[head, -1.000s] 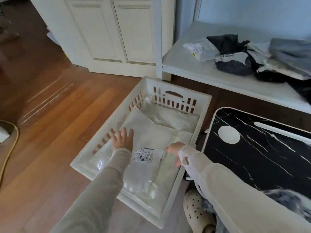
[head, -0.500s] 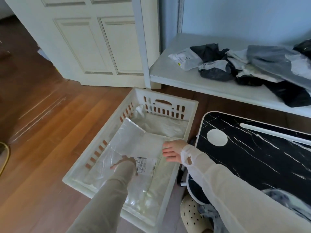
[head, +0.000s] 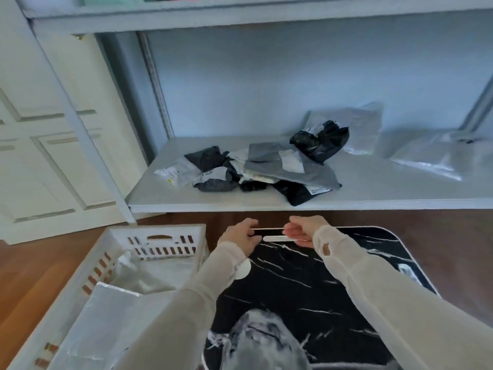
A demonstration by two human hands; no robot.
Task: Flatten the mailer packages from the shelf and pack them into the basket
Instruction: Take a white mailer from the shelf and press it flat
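Observation:
A pile of crumpled black, grey and white mailer packages [head: 266, 170] lies on the low white shelf [head: 213, 202], with flat grey mailers [head: 354, 129] further back. The white slatted basket [head: 160, 245] stands on the floor at lower left and holds flattened clear and white mailers [head: 112, 311]. My left hand [head: 241, 236] and right hand [head: 302, 231] hover side by side over the far rim of the black marble-patterned lap table [head: 293, 284]. Their fingers are loosely curled and I see nothing in them. They are a short way in front of the shelf.
A white panelled door [head: 48, 156] stands at the left behind the shelf post [head: 80, 129]. An upper shelf board [head: 240, 20] spans the top. Wooden floor [head: 24, 276] lies left of the basket, and grey marbled fabric [head: 266, 340] shows at the bottom.
Both hands have left the mailers in the basket and moved right and forward to the lap table's far rim. My view has lifted from the basket up to the shelf.

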